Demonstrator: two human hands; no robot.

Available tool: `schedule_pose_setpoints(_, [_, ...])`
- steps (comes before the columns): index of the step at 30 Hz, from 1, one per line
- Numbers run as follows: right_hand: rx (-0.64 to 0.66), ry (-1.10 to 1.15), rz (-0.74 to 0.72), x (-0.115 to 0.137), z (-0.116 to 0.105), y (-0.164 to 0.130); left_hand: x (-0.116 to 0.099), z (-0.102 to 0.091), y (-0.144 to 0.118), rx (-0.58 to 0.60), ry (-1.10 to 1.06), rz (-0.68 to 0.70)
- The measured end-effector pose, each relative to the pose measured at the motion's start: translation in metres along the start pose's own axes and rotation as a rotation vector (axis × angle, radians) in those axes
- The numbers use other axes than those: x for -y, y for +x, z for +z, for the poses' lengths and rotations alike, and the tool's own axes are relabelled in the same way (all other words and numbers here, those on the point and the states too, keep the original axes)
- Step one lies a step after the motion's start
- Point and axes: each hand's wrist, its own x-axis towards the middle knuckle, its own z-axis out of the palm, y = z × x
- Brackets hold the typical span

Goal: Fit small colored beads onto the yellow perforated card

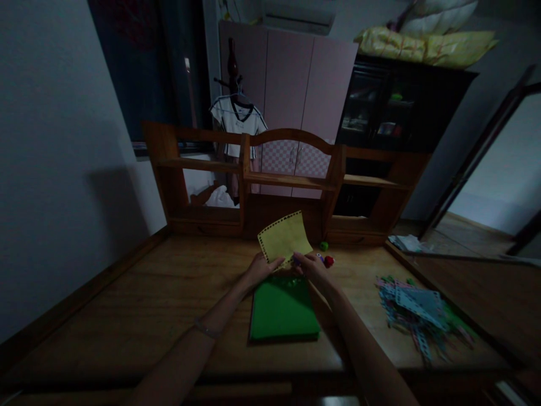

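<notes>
Head view looks down at a wooden desk (127, 304), and places below are given from the green board (283, 309) lying flat on it. Just past the board's far edge, the left hand (262, 268) pinches the lower left corner of a yellow perforated sheet (285, 238), which stands tilted above the desk. Beside it, the right hand (315, 268) has its fingers closed on the sheet's lower right edge, with a small purple piece at the fingertips; what it is cannot be told. Well to the right of the board lies a pile of blue, pink and green perforated strips (422, 316). Beyond the board, near the right hand, sit a red bead (328, 261) and a green bead (324, 246). Farther back stands a wooden shelf unit (291, 180).
</notes>
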Motion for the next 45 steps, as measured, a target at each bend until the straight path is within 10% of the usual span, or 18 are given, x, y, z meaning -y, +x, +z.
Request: schedule_pose_setpoints(45, [-0.018, 0.022, -0.008, -0.01, -0.003, 0.005, -0.019, 0.001, -0.003, 0.01, 0.002, -0.063])
